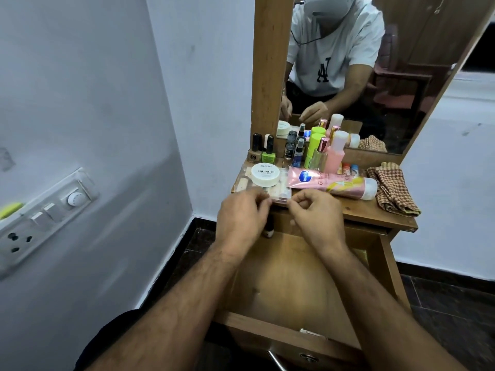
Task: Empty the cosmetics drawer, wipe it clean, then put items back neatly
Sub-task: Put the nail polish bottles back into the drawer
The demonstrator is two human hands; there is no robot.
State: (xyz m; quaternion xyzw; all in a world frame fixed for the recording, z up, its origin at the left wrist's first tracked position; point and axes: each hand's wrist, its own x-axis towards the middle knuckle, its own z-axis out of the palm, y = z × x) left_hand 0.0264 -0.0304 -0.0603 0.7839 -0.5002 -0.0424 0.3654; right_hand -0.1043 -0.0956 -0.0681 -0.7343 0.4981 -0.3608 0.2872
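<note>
Both hands over the open drawer (289, 285), at the desk (380, 215) front edge. Left hand (241, 215) w/ fingers curled, tips at the near edge of a clear flat case (278, 195) on the desk; can't tell if it's actually gripping, motion blur. Right hand (316, 218) just beside it, thumb & forefinger pinched together near the case corner; anything between them too small to see. A small bottle (268, 231) stands in the drawer's back-left, partly hidden under left hand.

On desk, behind hands: 1 white nail polish remover tub (265, 175) sitting on the case, 1 pink tube (332, 183) lying flat beside it, 1 checked cloth (391, 191) at right. Bottles clustered at the mirror (401, 76) base, approx. 8, some overlap so count not exact.
</note>
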